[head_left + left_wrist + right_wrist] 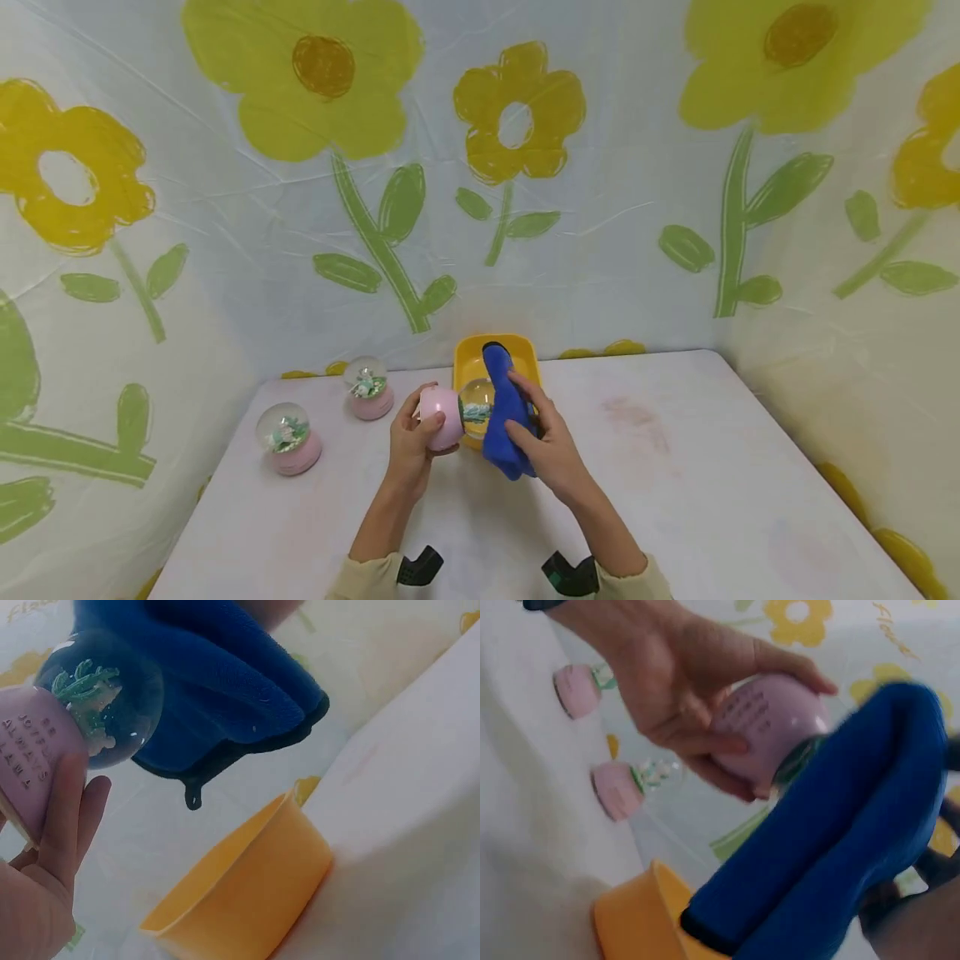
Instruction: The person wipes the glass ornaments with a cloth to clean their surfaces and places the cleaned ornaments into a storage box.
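Note:
My left hand (411, 446) grips the pink base of a snow globe (442, 419), which lies on its side in the air with its clear dome toward the right. Lettering is stamped on the pink base, and a green and white figure shows inside the dome in the left wrist view. A folded blue cloth (510, 421) with a dark edge is in my right hand (555, 446), pinched between thumb and fingers. The cloth lies right at the dome and covers its far end in the head view. Behind both stands a yellow tub (467, 354), partly hidden by the cloth and globe.
Two more pink-based snow globes stand upright on the left of the white table (712, 467): a nearer globe (296, 450) and a farther globe (371, 400). A flower-printed sheet (600, 250) hangs behind the table and along its sides.

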Demonstrator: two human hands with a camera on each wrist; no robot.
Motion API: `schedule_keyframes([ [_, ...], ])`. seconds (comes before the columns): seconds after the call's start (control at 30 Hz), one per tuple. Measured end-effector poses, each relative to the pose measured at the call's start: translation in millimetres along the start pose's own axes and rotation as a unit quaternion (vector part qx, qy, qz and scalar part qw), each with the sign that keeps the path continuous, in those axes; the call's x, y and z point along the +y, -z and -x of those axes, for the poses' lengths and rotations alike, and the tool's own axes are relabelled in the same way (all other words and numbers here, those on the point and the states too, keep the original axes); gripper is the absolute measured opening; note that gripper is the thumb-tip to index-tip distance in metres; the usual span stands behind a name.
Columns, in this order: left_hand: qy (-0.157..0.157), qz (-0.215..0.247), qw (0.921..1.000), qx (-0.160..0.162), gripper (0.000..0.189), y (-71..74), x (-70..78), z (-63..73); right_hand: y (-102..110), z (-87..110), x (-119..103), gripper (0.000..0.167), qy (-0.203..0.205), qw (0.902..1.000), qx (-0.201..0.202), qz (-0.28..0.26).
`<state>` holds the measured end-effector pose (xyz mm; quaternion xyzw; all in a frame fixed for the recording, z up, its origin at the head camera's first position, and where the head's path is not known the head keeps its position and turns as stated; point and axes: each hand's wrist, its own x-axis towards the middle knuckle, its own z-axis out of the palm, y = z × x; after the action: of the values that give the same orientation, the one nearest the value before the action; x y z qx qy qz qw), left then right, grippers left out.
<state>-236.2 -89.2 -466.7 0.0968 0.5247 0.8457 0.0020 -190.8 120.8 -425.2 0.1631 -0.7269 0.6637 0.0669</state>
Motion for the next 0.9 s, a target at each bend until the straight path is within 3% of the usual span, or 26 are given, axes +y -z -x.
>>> schedule_keyframes([
  [0.13,0.004,-0.011,0.9999,-0.004,0.06,-8.0,-1.1,-4.6,10,-6.5,9,0.062,0.005,0.9982,-0.001,0.06],
  [0.3,0.023,-0.04,0.9989,0.005,0.059,-11.0,-12.0,1.0,12,0.1,16,0.065,-0.029,0.9943,-0.022,0.1],
  [0.5,0.024,-0.06,0.9979,0.007,0.057,-4.4,-17.1,6.6,7,2.3,21,0.067,0.01,0.9847,-0.045,0.168],
  [0.6,0.017,-0.071,0.9973,0.006,0.055,-3.2,-16.6,5.7,9,0.3,22,0.063,0.015,0.9874,-0.062,0.144],
  [0.73,0.017,-0.1,0.9948,-0.004,0.057,-5.4,-16.2,4.9,14,-0.5,23,0.059,-0.024,0.9931,-0.075,0.086],
  [0.9,0.009,-0.125,0.992,-0.011,0.057,-4.9,-14.0,4.0,16,-3.2,22,0.069,-0.056,0.9915,-0.09,0.076],
])
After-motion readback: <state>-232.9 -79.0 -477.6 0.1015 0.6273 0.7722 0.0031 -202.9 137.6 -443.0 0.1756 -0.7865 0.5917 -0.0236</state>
